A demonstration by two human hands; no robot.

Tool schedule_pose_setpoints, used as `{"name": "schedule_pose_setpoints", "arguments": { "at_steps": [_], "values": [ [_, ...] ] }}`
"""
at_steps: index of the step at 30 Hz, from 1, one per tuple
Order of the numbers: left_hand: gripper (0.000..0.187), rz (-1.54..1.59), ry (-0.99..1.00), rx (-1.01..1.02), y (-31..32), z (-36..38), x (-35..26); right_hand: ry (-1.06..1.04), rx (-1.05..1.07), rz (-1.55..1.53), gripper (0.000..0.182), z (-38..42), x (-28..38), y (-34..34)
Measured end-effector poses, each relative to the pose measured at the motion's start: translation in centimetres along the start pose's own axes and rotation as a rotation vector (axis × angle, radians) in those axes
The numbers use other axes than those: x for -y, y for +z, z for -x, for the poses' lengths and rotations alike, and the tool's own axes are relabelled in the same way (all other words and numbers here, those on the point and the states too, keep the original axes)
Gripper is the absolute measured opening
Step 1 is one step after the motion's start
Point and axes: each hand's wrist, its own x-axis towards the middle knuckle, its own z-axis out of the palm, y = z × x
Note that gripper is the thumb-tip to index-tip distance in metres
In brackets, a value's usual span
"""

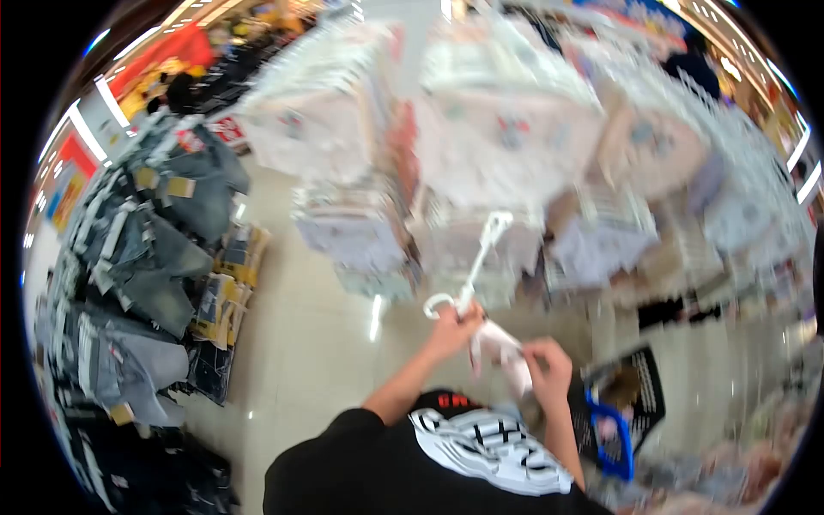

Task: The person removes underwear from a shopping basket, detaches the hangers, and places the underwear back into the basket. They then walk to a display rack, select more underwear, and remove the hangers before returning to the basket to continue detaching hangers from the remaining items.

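My left hand point(457, 332) is closed around a white plastic clothes hanger point(481, 264), whose hook curls out to the left and whose arm points up and away from me. A small pale pink garment point(506, 354) hangs between my two hands, in front of my chest. The fingers of my right hand point(549, 367) pinch its right side. Its upper left end lies against my left hand. Just beyond the hanger stand racks of light-coloured clothes point(511, 142), blurred by motion.
Denim clothes point(129, 257) hang in a row on the left, with folded, packed items point(230, 287) beside them. A black basket point(639, 395) with a blue handle point(620, 446) is at my right. More pale clothes point(721, 481) lie at lower right. Shiny tiled floor point(318, 360) runs between the racks.
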Motion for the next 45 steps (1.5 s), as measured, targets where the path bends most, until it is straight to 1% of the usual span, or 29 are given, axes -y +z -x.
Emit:
{"name": "schedule_pose_setpoints", "arguments": {
  "at_steps": [1, 2, 3, 4, 5, 6, 7, 8, 11, 12, 13, 14, 16, 17, 18, 21, 24, 26, 27, 29, 32, 35, 36, 38, 41, 42, 44, 45],
  "values": [
    [0.016, 0.012, -0.026, -0.010, -0.1, -0.5, 0.3, 0.003, 0.038, 0.033, 0.010, -0.9, 0.7, -0.1],
    [0.016, 0.028, -0.067, -0.011, -0.1, -0.5, 0.6, -0.038, 0.056, 0.051, 0.011, -1.6, 1.8, -0.5],
    [0.016, 0.041, -0.056, 0.005, 0.2, -0.3, 0.8, -0.065, 0.073, 0.073, 0.013, -2.4, 3.2, -1.2],
    [0.016, 0.057, -0.051, 0.028, 0.2, -0.6, 0.8, -0.103, 0.034, 0.048, 0.014, -3.5, 5.1, -2.2],
    [0.016, 0.054, -0.138, 0.069, 0.1, -0.8, -0.3, -0.131, -0.002, 0.024, 0.016, -4.1, 6.9, -3.6],
    [0.016, 0.056, -0.232, 0.110, 0.5, -0.4, -1.9, -0.245, -0.077, -0.031, 0.015, -4.7, 8.2, -5.0],
    [0.016, 0.054, -0.335, 0.150, 0.5, 0.1, -2.8, -0.403, -0.185, -0.147, 0.018, -5.4, 10.2, -6.5],
    [0.016, 0.046, -0.331, 0.139, 0.6, 0.4, -2.6, -0.574, -0.296, -0.186, 0.027, -5.7, 11.2, -8.0],
    [0.016, 0.033, -0.289, 0.137, 2.2, 1.1, -0.8, -0.999, -0.487, -0.288, 0.036, -6.6, 15.2, -12.9],
    [0.016, 0.036, -0.258, 0.152, 2.5, 1.3, 0.0, -1.030, -0.631, -0.174, 0.038, -7.0, 17.7, -13.1],
    [0.016, 0.041, -0.230, 0.169, 2.6, 1.6, 0.4, -1.053, -0.773, -0.054, 0.045, -7.7, 20.2, -12.7],
    [0.016, 0.069, -0.390, 0.199, 2.6, 1.8, -2.0, -1.089, -0.784, -0.082, 0.040, -8.3, 21.3, -12.3],
    [0.017, 0.037, -0.226, 0.153, 2.8, 1.7, 0.2, -1.164, -0.803, -0.138, 0.031, -9.1, 22.6, -12.0],
    [0.018, 0.021, -0.142, 0.129, 2.9, 1.6, 1.3, -1.233, -0.756, -0.096, 0.030, -9.0, 22.5, -12.8],
    [0.018, 0.020, -0.152, 0.119, 2.8, 1.7, 1.4, -1.301, -0.705, -0.055, 0.028, -9.0, 22.4, -13.7],
    [0.018, 0.028, -0.164, 0.095, 2.6, 1.8, 1.2, -1.438, -0.631, -0.105, 0.024, -9.3, 22.5, -13.7],
    [0.017, 0.051, -0.160, 0.101, 2.7, 2.4, 1.1, -1.447, -0.710, -0.204, 0.023, -9.2, 21.7, -14.0],
    [0.016, 0.067, -0.179, 0.123, 2.6, 2.8, 1.7, -1.418, -0.695, -0.212, 0.023, -8.7, 21.2, -14.8],
    [0.016, 0.102, -0.195, 0.140, 2.7, 2.9, 2.0, -1.400, -0.634, -0.194, 0.024, -8.5, 21.5, -15.2],
    [0.014, 0.171, -0.228, 0.178, 2.9, 3.1, 2.6, -1.411, -0.630, -0.153, 0.024, -8.5, 21.9, -15.0],
    [0.013, 0.063, -0.241, 0.207, 2.9, 3.1, 2.9, -1.492, -0.765, -0.152, 0.024, -9.9, 23.6, -13.0],
    [0.014, 0.063, -0.400, 0.197, 3.1, 3.3, 0.9, -1.481, -0.888, -0.226, 0.022, -10.2, 24.2, -12.2],
    [0.013, 0.043, -0.355, 0.193, 3.1, 3.3, 0.7, -1.438, -0.969, -0.203, 0.021, -10.3, 24.5, -11.8],
    [0.011, 0.003, -0.263, 0.182, 3.3, 3.1, 0.6, -1.418, -1.045, -0.208, 0.019, -10.5, 24.8, -11.5],
    [0.013, 0.005, -0.216, 0.204, 3.4, 3.1, 2.3, -1.477, -1.021, -0.225, 0.017, -10.9, 25.2, -11.4],
    [0.013, 0.028, -0.212, 0.210, 3.4, 3.2, 2.4, -1.488, -1.008, -0.184, 0.016, -11.0, 25.4, -11.5],
    [0.013, 0.074, -0.201, 0.223, 3.3, 3.2, 2.2, -1.496, -0.934, -0.260, 0.013, -10.9, 25.6, -11.3],
    [0.014, 0.089, -0.206, 0.233, 3.3, 3.2, 1.9, -1.490, -0.871, -0.375, 0.011, -10.5, 25.4, -11.1]
  ]
}}
